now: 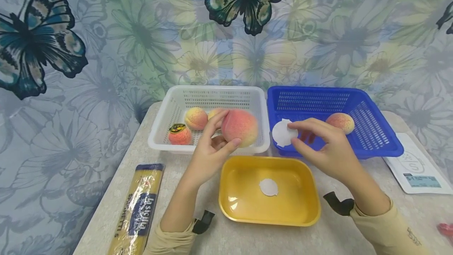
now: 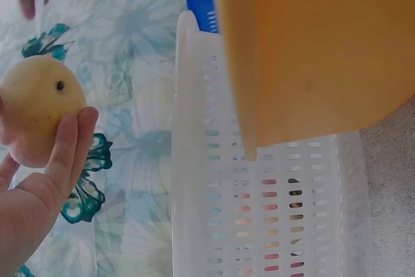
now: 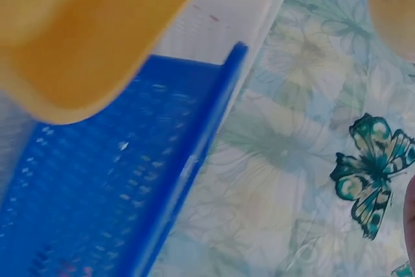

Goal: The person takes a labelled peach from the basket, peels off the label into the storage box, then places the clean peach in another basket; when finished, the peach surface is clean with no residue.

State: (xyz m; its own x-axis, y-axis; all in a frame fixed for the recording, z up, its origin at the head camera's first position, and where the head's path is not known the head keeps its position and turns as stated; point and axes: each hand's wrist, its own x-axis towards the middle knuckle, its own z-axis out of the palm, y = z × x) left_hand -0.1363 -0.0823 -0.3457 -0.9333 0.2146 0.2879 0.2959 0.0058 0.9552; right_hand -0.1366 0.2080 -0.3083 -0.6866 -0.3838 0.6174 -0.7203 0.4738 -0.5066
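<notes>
In the head view my left hand [image 1: 207, 156] grips a large pink-and-yellow peach [image 1: 241, 128] above the front right of the white basket [image 1: 209, 147]. The left wrist view shows the same peach [image 2: 45, 105] from another side, with a small dark hole in its yellow skin. My right hand [image 1: 330, 148] pinches a flat white disc with small tabs [image 1: 283, 133] between thumb and fingers, over the left end of the blue basket [image 1: 371, 150]. A similar white disc [image 1: 269, 187] lies in the yellow tray [image 1: 244, 211].
Inside the white basket are a yellow peach [image 1: 196, 118], another partly hidden behind my fingers, and a red fruit [image 1: 179, 135] with a dark label. One peach [image 1: 340, 123] is in the blue basket. A spaghetti pack [image 1: 136, 207] lies left; a white scale [image 1: 417, 164] sits right.
</notes>
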